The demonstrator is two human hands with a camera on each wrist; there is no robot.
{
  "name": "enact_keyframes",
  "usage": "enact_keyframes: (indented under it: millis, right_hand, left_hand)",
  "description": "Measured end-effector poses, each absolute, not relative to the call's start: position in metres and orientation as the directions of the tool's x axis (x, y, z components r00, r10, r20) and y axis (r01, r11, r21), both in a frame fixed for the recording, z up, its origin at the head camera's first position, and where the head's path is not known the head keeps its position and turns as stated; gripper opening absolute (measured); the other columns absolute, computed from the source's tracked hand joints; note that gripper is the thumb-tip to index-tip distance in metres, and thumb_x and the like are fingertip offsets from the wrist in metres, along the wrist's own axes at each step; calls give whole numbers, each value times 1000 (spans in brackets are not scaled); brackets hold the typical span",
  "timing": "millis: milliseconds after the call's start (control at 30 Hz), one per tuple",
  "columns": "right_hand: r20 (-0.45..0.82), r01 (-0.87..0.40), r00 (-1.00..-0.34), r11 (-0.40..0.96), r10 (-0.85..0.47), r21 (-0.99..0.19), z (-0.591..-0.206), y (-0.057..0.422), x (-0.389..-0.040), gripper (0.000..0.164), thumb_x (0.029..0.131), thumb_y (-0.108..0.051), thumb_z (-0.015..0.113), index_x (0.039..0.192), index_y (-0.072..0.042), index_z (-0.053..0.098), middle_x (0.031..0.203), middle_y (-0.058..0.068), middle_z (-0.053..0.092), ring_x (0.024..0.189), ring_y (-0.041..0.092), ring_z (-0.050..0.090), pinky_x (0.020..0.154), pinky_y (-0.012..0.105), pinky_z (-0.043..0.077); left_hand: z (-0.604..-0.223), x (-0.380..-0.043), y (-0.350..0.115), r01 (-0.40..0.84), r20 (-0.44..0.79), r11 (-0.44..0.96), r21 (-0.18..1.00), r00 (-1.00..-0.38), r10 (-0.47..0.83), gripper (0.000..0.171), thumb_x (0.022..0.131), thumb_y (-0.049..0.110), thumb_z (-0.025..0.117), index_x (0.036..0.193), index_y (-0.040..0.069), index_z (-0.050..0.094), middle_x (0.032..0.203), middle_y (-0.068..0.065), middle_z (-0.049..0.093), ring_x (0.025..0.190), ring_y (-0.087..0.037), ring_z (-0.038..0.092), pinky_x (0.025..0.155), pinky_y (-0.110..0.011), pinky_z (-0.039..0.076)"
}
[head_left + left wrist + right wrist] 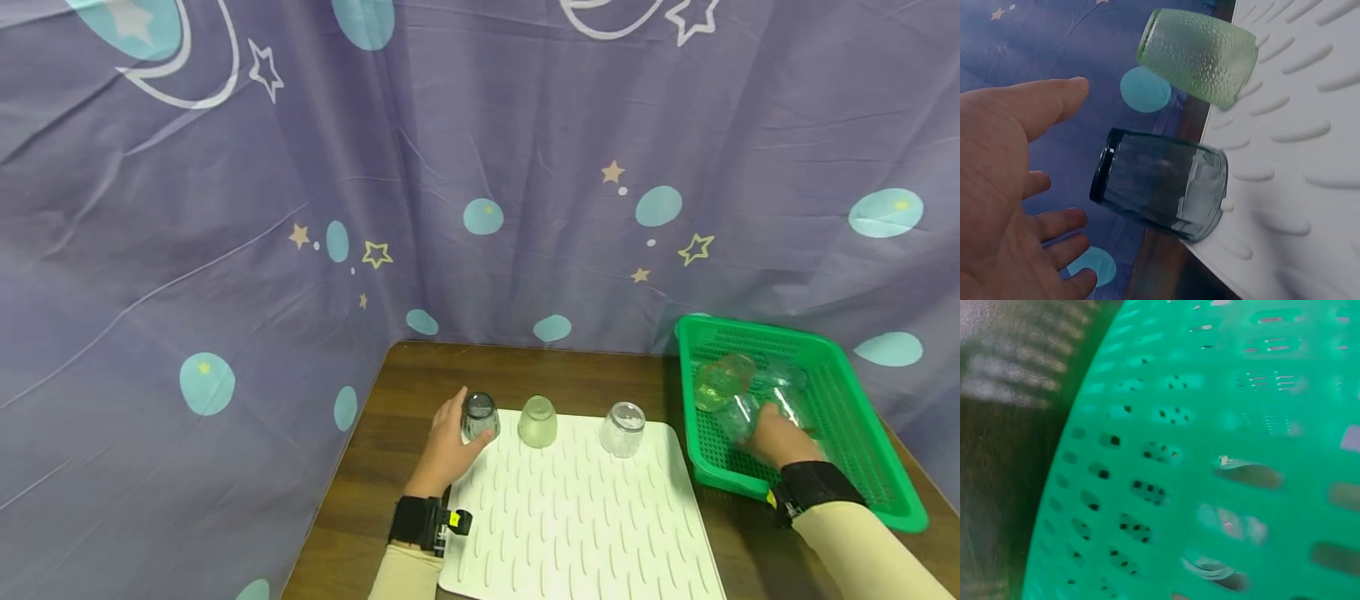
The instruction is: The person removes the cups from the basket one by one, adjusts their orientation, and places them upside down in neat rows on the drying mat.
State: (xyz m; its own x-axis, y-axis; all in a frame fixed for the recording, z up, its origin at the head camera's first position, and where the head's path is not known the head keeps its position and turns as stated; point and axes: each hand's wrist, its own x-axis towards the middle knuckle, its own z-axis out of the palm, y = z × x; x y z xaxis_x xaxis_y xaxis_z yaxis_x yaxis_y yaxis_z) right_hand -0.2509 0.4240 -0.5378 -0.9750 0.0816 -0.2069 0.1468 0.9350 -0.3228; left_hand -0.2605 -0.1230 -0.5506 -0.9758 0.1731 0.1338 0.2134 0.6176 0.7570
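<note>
My left hand [447, 447] is beside an upside-down dark grey glass [480, 417] at the far left corner of a white ridged mat [577, 517]. In the left wrist view, its thumb and fingers are spread around the base end of the glass, with a gap between. A green glass [537, 422], beaded with drops in the left wrist view, and a clear glass [622, 429] also stand upside down along the mat's far edge. My right hand [780, 437] reaches into a green basket [862, 400], against a clear glass [738, 417]; its fingertips are hidden.
Several more glasses lie in the basket, among them a yellowish one [708, 392]. Mat and basket sit on a dark wooden table [420, 371]. A purple patterned curtain [525, 275] hangs behind and to the left. Basket mesh [1210, 456] fills most of the right wrist view.
</note>
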Motion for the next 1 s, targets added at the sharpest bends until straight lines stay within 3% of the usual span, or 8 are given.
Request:
enact_keyframes:
  millis: [267,367,667,1000]
  right_hand:
    - [-260,183,-960,928,99,-324,-541,424,-245,102,92,-25,76,137,36,7,96,50,57,84,61,62,71,64,53]
    - [-258,182,-961,928,99,-324,-540,423,-247,100,92,-24,76,135,36,9,98,51,56,85,62,62,70,64,53]
    - [-253,179,-963,927,96,-331,-540,424,-254,96,92,-23,75,131,37,12,95,49,56,85,60,62,68,62,54]
    - [-134,121,-988,922,76,-369,-535,430,-248,82,89,-14,71,121,38,15,88,50,53,81,64,61,67,65,52]
  left_hand:
    - [-553,-262,-130,208,127,641,739,-977,170,91,95,44,75,166,19,23,165,-17,30,152,-41,27,114,-66,34]
    - [-553,-263,-132,199,121,645,738,-979,164,92,95,47,74,166,22,22,166,-18,28,153,-40,26,115,-64,34]
    - [-553,-262,-133,219,144,622,752,-975,170,93,95,49,73,165,14,24,165,-18,30,151,-42,29,113,-66,36]
    - [-550,-260,-130,215,138,625,751,-976,169,90,96,44,73,166,22,21,165,-15,30,152,-39,28,115,-63,35]
